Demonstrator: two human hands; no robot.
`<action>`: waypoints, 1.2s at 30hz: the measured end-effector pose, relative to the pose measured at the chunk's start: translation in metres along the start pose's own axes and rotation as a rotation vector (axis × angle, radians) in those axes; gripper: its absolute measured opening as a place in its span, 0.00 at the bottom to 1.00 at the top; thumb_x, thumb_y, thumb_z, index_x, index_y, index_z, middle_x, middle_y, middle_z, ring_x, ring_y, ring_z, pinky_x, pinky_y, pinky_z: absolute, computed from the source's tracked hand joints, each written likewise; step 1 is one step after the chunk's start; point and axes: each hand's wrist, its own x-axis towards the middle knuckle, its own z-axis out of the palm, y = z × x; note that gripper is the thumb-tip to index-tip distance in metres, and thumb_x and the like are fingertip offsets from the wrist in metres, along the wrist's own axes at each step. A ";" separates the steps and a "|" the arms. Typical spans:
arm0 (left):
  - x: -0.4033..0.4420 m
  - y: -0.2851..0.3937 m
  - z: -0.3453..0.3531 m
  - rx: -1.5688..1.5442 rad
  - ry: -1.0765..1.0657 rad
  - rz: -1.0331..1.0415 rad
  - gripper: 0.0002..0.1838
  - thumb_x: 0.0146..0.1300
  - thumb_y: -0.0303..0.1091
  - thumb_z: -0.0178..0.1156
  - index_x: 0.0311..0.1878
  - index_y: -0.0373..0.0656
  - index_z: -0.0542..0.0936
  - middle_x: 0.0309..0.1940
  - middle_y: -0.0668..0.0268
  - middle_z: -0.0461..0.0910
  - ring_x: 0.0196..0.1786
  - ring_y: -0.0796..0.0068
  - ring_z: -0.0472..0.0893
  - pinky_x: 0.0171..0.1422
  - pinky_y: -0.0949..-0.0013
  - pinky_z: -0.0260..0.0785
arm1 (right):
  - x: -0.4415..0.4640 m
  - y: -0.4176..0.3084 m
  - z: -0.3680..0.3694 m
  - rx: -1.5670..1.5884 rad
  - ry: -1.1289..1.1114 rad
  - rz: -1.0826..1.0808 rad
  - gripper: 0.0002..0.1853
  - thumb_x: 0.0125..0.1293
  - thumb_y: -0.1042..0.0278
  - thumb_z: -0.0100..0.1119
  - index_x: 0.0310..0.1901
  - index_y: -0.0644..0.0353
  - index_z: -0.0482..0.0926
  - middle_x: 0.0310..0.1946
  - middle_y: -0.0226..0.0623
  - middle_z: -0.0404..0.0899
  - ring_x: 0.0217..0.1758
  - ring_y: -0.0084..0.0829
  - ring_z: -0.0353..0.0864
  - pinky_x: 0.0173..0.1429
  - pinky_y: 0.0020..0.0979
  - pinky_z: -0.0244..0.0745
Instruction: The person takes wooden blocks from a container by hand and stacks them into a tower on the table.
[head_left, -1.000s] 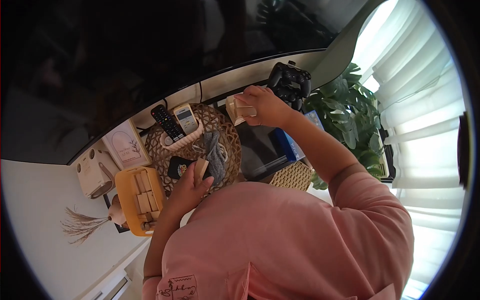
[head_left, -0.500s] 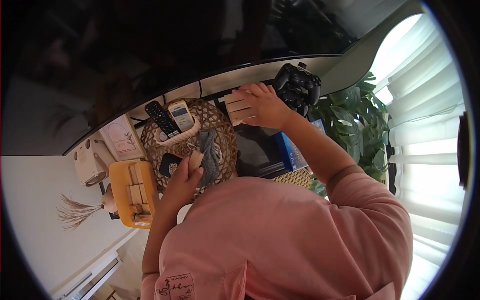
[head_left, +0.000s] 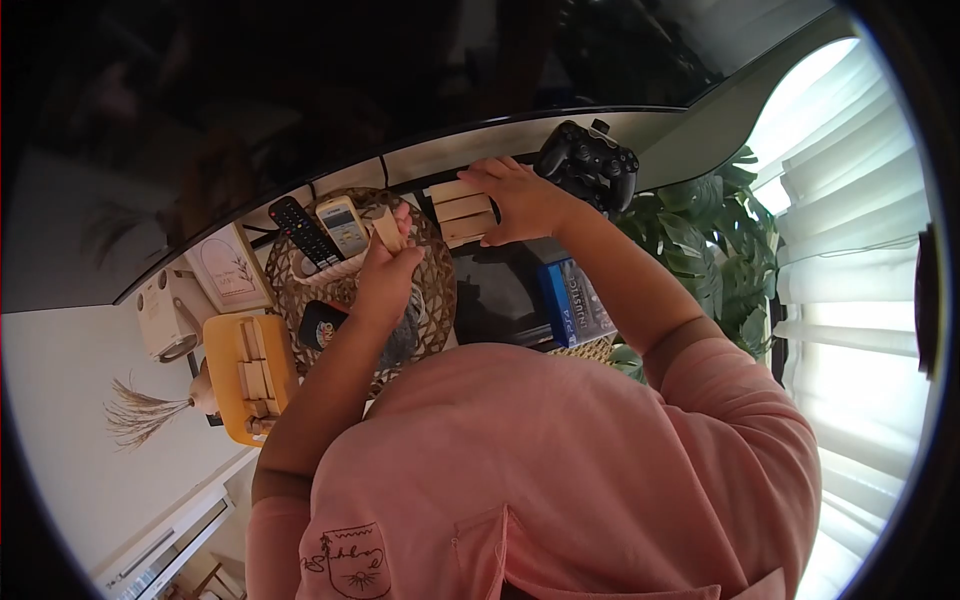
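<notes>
From my remote view, my left hand [head_left: 383, 283] pinches one block [head_left: 387, 230], my right hand [head_left: 532, 204] has its fingers spread against the already stacked blocks [head_left: 463, 213], and more blocks [head_left: 257, 379] remain inside the tub [head_left: 219, 375].

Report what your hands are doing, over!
Left hand: holding pale rectangular wooden block. Right hand: at row of pale wooden blocks. Black game controllers close by.

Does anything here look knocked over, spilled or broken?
Nothing stands out. The black remote sits in its basket, loose blocks lie inside the yellow tub, and the stack by the right hand looks upright. The left hand holds one block.
</notes>
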 end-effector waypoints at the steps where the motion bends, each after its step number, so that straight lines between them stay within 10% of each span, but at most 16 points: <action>1: 0.000 0.001 0.008 -0.218 0.036 -0.042 0.27 0.66 0.19 0.50 0.69 0.44 0.65 0.77 0.58 0.60 0.81 0.64 0.54 0.81 0.60 0.47 | 0.001 0.001 0.000 0.003 -0.001 0.000 0.52 0.42 0.54 0.77 0.72 0.56 0.65 0.70 0.40 0.64 0.74 0.46 0.62 0.74 0.47 0.62; 11: 0.008 0.004 0.029 -0.509 0.004 -0.151 0.41 0.59 0.17 0.47 0.79 0.44 0.54 0.81 0.60 0.48 0.83 0.65 0.48 0.83 0.63 0.42 | 0.004 0.008 0.003 0.038 0.037 -0.034 0.50 0.41 0.53 0.76 0.69 0.56 0.68 0.67 0.40 0.67 0.71 0.45 0.64 0.73 0.47 0.63; 26: -0.008 0.033 0.033 -0.324 0.087 -0.110 0.43 0.57 0.20 0.49 0.79 0.48 0.56 0.78 0.66 0.57 0.78 0.69 0.57 0.78 0.63 0.50 | -0.003 -0.043 -0.018 0.329 0.180 -0.265 0.50 0.47 0.57 0.78 0.73 0.54 0.64 0.68 0.44 0.66 0.71 0.50 0.65 0.74 0.45 0.64; 36: -0.038 0.055 0.009 -0.366 -0.227 -0.383 0.37 0.63 0.28 0.56 0.77 0.43 0.59 0.70 0.65 0.68 0.72 0.70 0.66 0.73 0.64 0.60 | 0.002 -0.069 -0.009 0.414 0.180 -0.384 0.47 0.44 0.63 0.79 0.69 0.54 0.68 0.64 0.45 0.70 0.69 0.49 0.69 0.72 0.43 0.67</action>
